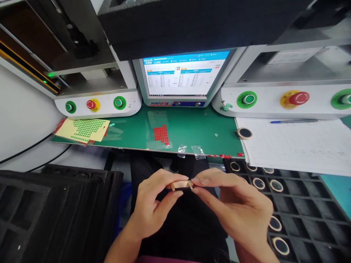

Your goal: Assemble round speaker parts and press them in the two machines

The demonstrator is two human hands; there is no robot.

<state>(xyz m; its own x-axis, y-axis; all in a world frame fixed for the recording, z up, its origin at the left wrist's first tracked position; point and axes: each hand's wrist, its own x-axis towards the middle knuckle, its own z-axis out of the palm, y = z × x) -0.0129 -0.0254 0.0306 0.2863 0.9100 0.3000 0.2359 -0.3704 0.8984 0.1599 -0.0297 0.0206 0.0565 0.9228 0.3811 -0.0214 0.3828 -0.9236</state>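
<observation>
A gold-coloured watch case (181, 185) is held edge-on between my two hands, above my lap and just in front of the bench edge. My left hand (153, 204) pinches its left end between thumb and fingers. On the other end, the thumb and fingertips of my right hand (233, 204) close around the lugs. The fingertips hide both ends of the case. Beyond my right hand, a black foam tray (298, 208) holds several similar round cases with dark faces, such as this watch case (276, 185).
Over the green bench mat (192, 124) stands a monitor (186, 78) between two machines with red and green buttons. A red sticker sheet (161, 134), a yellow label sheet (85, 128), papers (296, 146) and a pen (293, 121) lie there. Foam trays (55, 215) are stacked left.
</observation>
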